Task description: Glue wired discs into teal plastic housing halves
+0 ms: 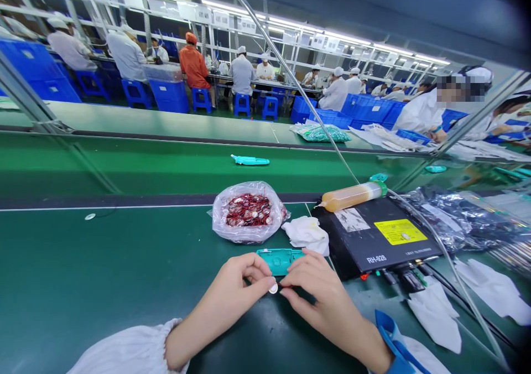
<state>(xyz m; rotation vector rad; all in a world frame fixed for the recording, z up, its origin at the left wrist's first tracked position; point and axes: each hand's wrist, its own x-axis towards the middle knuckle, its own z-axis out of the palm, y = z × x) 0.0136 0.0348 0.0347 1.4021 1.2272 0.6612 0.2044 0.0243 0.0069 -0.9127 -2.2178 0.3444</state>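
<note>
Your left hand [236,285] and right hand [319,302] come together just below the teal plastic casing [279,261], backs up, fingertips almost meeting. Your right fingers [301,258] lie against the casing's edge. Your left forearm [203,330] reaches in from the lower left, bare up to a gathered white sleeve [128,352]. Your right wrist [357,335] angles in from the lower right, out of a blue cuff [392,335].
</note>
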